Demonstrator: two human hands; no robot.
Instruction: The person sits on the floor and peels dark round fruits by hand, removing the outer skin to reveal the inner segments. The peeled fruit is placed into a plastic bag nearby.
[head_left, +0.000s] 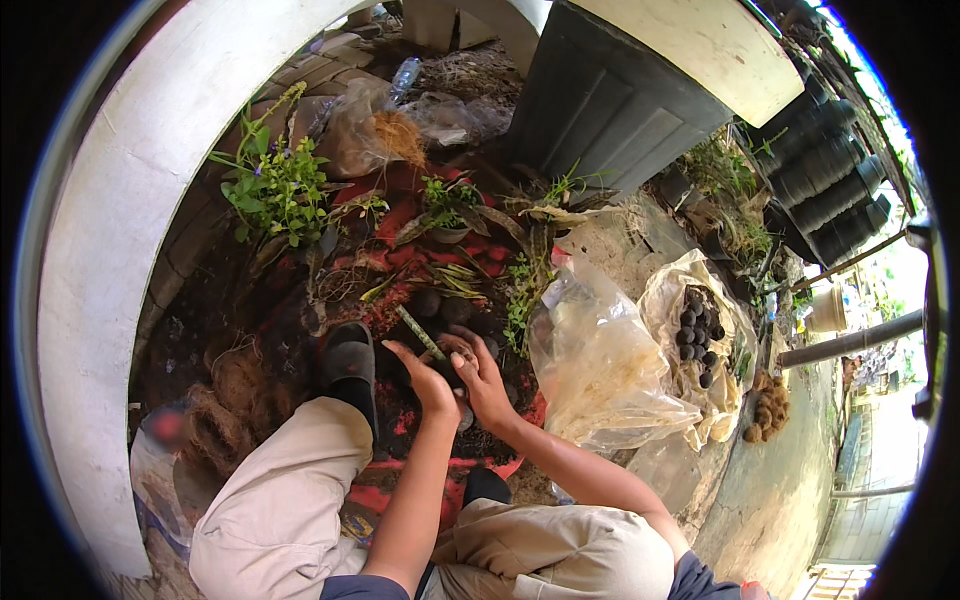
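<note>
My left hand (430, 386) and my right hand (484, 382) cup a dark clump of soil between their palms, low over the ground. From the clump a mottled green plant stem (420, 332) sticks out, slanting up to the left. Most of the clump is hidden by my fingers. Just beyond my hands sit dark soil balls (455, 309). Cut mottled leaves (454, 279) lie farther out on a soil-covered red sheet (405, 217).
Brown coconut fibre (225, 420) is heaped to the left, near my sandal (349, 356). To the right lie a clear plastic bag (592, 360) and an opened sack with small dark balls (697, 330). Leafy plants (277, 180), a dark panelled board (615, 112) and a white arch (112, 225) surround the spot.
</note>
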